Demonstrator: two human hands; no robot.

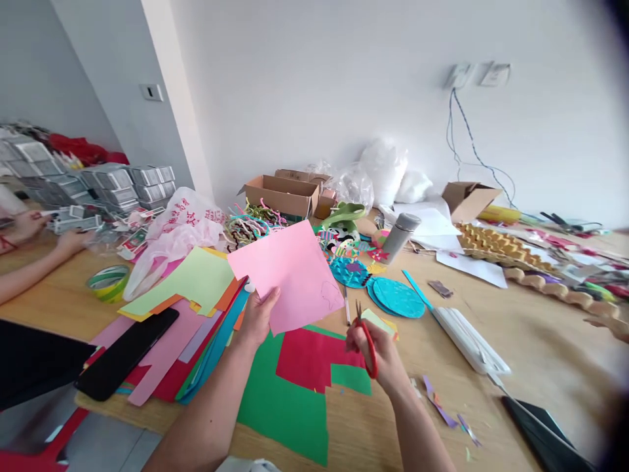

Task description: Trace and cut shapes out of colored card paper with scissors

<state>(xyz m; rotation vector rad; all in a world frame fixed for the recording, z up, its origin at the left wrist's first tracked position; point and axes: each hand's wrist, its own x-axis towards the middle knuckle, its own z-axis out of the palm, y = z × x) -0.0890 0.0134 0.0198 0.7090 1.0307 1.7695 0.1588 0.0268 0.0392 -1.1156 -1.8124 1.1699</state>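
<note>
My left hand (258, 318) pinches the lower left edge of a pink paper sheet (289, 272), thumb on top, and holds it up above the table. A small outline is drawn near the sheet's right corner, and its left side has a notch cut out. In my right hand (381, 354) is a pair of red-handled scissors (369, 351), the blades pointing up, just right of the pink sheet and apart from it. Below both hands lie a green paper sheet (280, 400) and a red paper piece (304, 357).
Coloured papers (196, 282) and a black phone (128, 354) lie at left, near a tape roll (109, 282). Blue discs (398, 298), a grey bottle (400, 236), a white power strip (469, 337) and egg trays (506, 249) lie right. Another person's hands (73, 242) work far left.
</note>
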